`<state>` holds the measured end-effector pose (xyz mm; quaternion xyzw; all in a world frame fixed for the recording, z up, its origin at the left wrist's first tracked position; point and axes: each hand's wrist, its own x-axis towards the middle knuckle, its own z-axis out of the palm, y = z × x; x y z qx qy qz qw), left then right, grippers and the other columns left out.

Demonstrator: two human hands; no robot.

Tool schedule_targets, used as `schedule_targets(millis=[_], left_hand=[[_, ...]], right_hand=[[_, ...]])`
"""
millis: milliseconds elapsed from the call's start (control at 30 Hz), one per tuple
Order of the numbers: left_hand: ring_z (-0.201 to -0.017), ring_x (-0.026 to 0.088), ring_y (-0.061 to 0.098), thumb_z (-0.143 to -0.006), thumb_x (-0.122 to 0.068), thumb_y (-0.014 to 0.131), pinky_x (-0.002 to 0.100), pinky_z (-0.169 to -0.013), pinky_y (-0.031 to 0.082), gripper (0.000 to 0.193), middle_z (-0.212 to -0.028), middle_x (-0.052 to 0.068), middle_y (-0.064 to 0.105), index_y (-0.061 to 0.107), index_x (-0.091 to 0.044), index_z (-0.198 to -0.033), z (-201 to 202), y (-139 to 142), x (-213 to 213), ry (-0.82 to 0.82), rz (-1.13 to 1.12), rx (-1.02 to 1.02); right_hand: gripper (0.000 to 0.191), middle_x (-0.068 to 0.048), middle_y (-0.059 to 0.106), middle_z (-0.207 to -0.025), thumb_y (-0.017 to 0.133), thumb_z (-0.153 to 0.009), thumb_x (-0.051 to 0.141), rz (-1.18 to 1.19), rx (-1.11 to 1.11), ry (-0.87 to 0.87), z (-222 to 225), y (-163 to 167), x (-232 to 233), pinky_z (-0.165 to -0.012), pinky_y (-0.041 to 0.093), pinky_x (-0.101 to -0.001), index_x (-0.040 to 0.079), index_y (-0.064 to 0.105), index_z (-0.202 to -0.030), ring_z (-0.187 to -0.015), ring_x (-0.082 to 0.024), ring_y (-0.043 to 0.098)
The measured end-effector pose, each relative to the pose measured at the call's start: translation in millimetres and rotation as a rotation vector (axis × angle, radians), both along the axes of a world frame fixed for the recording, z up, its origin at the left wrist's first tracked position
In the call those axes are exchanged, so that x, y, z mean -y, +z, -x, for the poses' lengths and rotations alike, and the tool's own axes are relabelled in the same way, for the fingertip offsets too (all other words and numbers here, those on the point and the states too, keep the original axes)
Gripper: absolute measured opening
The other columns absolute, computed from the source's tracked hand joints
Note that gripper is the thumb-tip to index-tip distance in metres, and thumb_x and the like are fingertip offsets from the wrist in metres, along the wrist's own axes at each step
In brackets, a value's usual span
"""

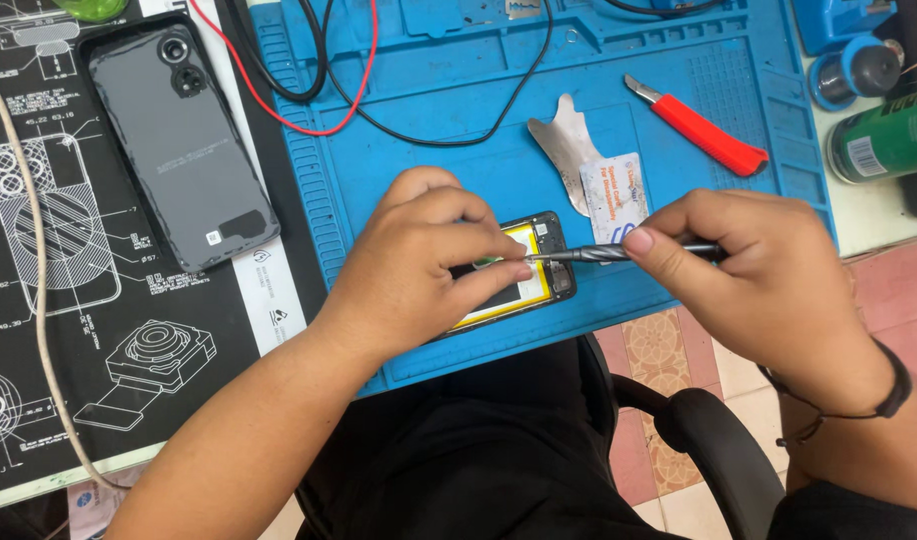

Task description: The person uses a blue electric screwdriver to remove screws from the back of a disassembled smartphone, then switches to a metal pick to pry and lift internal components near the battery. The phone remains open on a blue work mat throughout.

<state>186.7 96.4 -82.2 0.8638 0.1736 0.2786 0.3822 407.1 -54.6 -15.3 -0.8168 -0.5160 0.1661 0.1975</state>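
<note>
Hands meet over the opened phone [539,262] on the blue mat [429,160]. Left hand [419,265] curls closed, pinning it down; right hand [749,270] pinches tweezers [604,253], tip touching the phone's far end.

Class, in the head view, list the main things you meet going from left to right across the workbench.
Grey phone back cover → left hand → opened phone → metal pry tool → right hand holding a screwdriver → green can.
</note>
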Motion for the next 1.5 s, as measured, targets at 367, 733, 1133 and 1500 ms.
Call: schedule_targets(millis=[367, 733, 1133, 1500], left_hand=[[-0.114, 0.031, 0.056, -0.074, -0.031, 0.087, 0.045, -0.101, 0.042, 0.041, -0.100, 0.005, 0.070, 0.078, -0.014, -0.110, 0.6, -6.7, -5.1, 0.006, -0.078, -0.172], [-0.112, 0.029, 0.056, -0.073, -0.033, 0.088, 0.044, -0.099, 0.043, 0.041, -0.100, 0.004, 0.071, 0.078, -0.014, -0.108, 0.5, -6.1, -5.2, 0.017, -0.053, -0.190], [-0.111, 0.029, 0.057, -0.073, -0.032, 0.088, 0.044, -0.100, 0.043, 0.041, -0.101, 0.004, 0.071, 0.078, -0.013, -0.108, 2.2, -3.6, -7.2, 0.010, -0.088, -0.179], [-0.111, 0.029, 0.056, -0.072, -0.032, 0.088, 0.044, -0.100, 0.042, 0.040, -0.101, 0.003, 0.072, 0.078, -0.014, -0.107, 2.0, -2.5, -5.9, 0.017, -0.084, -0.194]], right_hand=[[0.016, -0.005, 0.069, -0.072, 0.083, -0.079, 0.021, 0.030, 0.278, 0.266, -9.5, 21.0, 12.9, -0.052, 0.049, -0.0313, 0.007, 0.077, -0.084, -0.062, -0.018, 0.065], [0.018, -0.008, 0.058, -0.061, 0.082, -0.073, 0.018, -0.011, 0.428, 0.415, 7.0, 26.5, 5.4, -0.053, 0.045, -0.0410, 0.006, 0.069, -0.072, -0.059, -0.028, 0.059], [0.026, 0.000, 0.060, -0.081, 0.058, -0.074, 0.030, 0.390, 0.733, 0.826, 12.6, 44.5, -18.6, -0.066, 0.053, -0.0319, 0.018, 0.064, -0.095, -0.077, -0.022, 0.065], [0.041, -0.003, 0.067, -0.074, 0.068, -0.083, 0.022, 0.323, 0.510, 0.657, 9.6, 42.7, -14.2, -0.060, 0.052, -0.0432, 0.018, 0.068, -0.124, -0.067, -0.030, 0.067]])
